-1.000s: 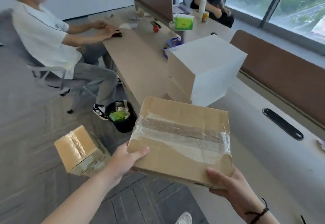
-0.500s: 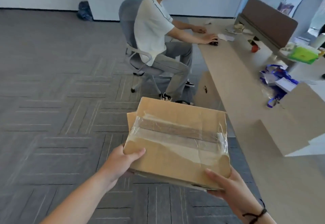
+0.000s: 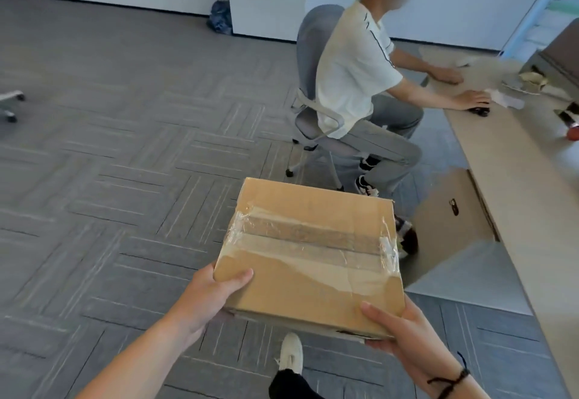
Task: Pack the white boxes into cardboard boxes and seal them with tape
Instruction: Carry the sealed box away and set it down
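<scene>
Grey carpet-tile floor (image 3: 125,154) is stretching across an office, laid in a woven pattern and running back to a white wall. Along the right, a long pale wood worktop (image 3: 513,179) is carrying scattered papers and small items at its far end, too blurred to name. A seated person (image 3: 357,72) in a white shirt and grey trousers is sitting on a grey swivel chair (image 3: 308,53) at that worktop, one hand resting on a dark mouse (image 3: 478,110). Under the worktop a brown panel (image 3: 451,220) is standing on the floor.

In the foreground, a sealed cardboard box (image 3: 310,257) is being held in the air above the floor, well clear of the worktop, its top slightly tilted toward the camera. Clear tape (image 3: 307,242) is running across the closed flaps in wide, wrinkled bands and wrapping down both sides.

The left hand (image 3: 210,301) is gripping the box's near left corner, thumb lying on top and the fingers curled beneath, out of sight. The right hand (image 3: 407,332) is gripping the near right corner the same way, thumb pressing on the top face and the fingers hidden under the box; a dark cord bracelet (image 3: 451,380) is circling that wrist.

Below the box, the carrier's white shoe (image 3: 291,351) is stepping on the carpet.
</scene>
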### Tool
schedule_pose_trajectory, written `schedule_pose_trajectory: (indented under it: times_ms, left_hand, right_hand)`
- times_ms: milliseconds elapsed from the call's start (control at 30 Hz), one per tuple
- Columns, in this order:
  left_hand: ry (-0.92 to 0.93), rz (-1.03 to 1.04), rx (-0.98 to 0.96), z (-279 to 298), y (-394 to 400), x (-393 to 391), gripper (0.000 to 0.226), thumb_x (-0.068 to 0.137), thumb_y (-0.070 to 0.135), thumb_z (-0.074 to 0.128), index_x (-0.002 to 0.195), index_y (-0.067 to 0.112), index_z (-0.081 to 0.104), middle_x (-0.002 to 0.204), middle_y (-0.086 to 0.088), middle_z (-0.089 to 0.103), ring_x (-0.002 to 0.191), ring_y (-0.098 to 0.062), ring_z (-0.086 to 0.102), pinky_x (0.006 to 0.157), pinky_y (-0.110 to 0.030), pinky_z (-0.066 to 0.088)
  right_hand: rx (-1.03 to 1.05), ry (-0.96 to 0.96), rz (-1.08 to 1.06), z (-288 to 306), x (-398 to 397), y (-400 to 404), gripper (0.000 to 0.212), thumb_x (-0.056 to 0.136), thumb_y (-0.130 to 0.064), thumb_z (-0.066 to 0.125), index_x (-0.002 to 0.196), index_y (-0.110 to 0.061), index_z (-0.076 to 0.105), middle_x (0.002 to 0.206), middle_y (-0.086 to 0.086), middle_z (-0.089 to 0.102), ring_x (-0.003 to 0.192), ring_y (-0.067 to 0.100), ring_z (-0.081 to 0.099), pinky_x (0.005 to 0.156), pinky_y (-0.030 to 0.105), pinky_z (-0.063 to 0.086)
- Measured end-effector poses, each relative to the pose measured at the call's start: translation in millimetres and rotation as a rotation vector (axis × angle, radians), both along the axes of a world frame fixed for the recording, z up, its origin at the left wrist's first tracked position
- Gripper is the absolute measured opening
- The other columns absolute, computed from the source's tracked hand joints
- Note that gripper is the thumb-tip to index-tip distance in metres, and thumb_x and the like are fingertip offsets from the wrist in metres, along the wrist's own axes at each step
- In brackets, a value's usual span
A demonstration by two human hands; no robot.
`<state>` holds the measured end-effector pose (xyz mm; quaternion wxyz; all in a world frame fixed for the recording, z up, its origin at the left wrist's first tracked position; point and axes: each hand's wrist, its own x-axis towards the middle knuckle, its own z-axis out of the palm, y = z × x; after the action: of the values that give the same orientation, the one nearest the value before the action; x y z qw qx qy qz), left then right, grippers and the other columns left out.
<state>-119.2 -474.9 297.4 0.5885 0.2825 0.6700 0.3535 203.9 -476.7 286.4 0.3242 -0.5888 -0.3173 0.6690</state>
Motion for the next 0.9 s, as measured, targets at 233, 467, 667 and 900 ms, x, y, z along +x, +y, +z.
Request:
schedule_pose_trajectory:
  times_ms: [233,467,667,900]
  left_hand:
    - [0.074,0.087,-0.02,10.8,117.5,-68.8,0.037,0.085,0.036,0.079,0.116,0.018,0.068,0.1,-0.002,0.078,0.099,-0.027,0.073,0.076,-0.047,0.06]
    - [0.082,0.124,-0.003,19.4,229.4,-135.6,0.039,0.083,0.04,0.079,0.116,0.022,0.067,0.102,0.002,0.079,0.099,-0.023,0.074,0.088,-0.051,0.06]
    - [0.044,0.163,-0.006,-6.2,341.9,-226.4,0.036,0.082,0.038,0.08,0.112,0.023,0.069,0.1,0.002,0.079,0.1,-0.025,0.073,0.084,-0.05,0.061]
    - [0.028,0.123,0.004,9.8,483.5,-353.7,0.031,0.086,0.033,0.077,0.114,0.021,0.069,0.096,0.001,0.079,0.096,-0.026,0.073,0.078,-0.047,0.061]
  right_hand:
    - [-0.017,0.074,0.102,-8.1,-67.9,152.8,0.072,0.063,-0.033,0.09,0.127,-0.03,0.057,0.112,-0.001,0.075,0.104,0.026,0.072,0.091,0.054,0.057]
    - [0.001,0.052,0.195,3.9,-136.3,291.2,0.075,0.061,-0.036,0.094,0.126,-0.03,0.058,0.112,-0.003,0.075,0.105,0.024,0.071,0.094,0.055,0.055]
    - [0.021,-0.013,0.244,-8.1,-228.5,407.5,0.087,0.046,-0.045,0.093,0.124,-0.032,0.058,0.112,-0.001,0.075,0.104,0.026,0.072,0.095,0.056,0.054]
    - [0.03,-0.011,0.201,-0.6,-351.1,529.3,0.084,0.053,-0.042,0.095,0.127,-0.031,0.057,0.113,-0.001,0.075,0.104,0.027,0.072,0.088,0.055,0.058]
